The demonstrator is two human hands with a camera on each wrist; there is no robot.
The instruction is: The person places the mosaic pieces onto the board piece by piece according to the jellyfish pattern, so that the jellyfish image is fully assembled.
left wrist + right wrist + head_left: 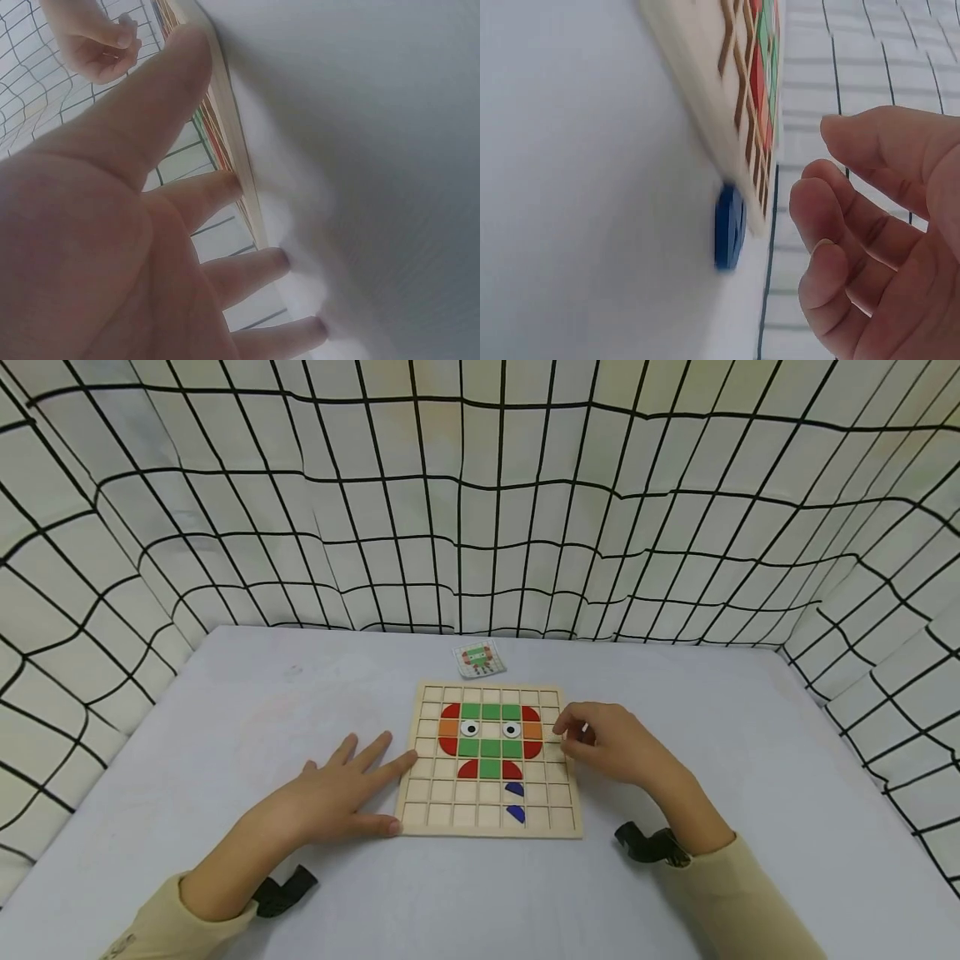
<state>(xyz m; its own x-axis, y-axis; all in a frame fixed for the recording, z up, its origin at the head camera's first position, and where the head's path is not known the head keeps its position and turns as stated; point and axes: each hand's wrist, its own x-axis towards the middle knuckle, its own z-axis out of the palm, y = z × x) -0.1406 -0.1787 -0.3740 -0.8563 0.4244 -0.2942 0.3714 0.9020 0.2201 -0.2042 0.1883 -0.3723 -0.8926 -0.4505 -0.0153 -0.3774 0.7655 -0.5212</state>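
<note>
A wooden grid board [442,816] lies on the table with a figure of red, green and orange pieces and two eye pieces. Two dark blue pieces, one of them a wedge-like piece [516,813], lie low on it. My left hand [330,797] is spread at the board's left side, thumb and index fingertips at its edge. At the right edge hovers my right hand [618,743], fingers loosely bent, thumb apart from them. The right wrist view shows nothing between them. There, a blue piece [730,226] lies on the table against the board's side.
Behind the board lies a small picture card [480,659] with a similar figure. White walls with a black net [495,510] surround the white table [300,677]. Each wrist carries a black strap-like device, such as the right wrist device [651,844].
</note>
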